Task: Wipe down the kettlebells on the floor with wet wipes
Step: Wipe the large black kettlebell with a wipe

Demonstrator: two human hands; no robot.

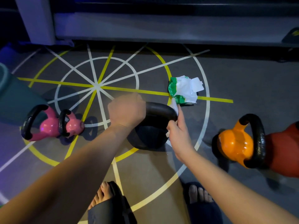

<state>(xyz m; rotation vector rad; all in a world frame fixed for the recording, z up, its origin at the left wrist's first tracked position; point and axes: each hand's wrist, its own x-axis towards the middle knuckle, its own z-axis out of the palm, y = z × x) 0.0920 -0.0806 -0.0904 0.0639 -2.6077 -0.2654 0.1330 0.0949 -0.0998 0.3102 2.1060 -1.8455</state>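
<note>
Black kettlebell (150, 136) sits on the grey floor (242, 88) in the middle of the view, on the painted white and yellow circle lines, just beyond the person's two sandalled feet (103, 196). The left hand (127, 110) is curled round the left end of its thick handle (161, 109), gripping it. The right hand (178, 128) pinches a white wet wipe (175, 107) and holds it against the right end of the same handle, fingers pointing away. Just beyond the right hand, on the far right of the bell, lies a green and white pack of wet wipes (182, 90) with its flap open and a sheet sticking out. Two pink kettlebells (47, 125) stand side by side to the left, well apart from the hands, and an orange kettlebell (234, 143) with a black handle stands to the right
</note>
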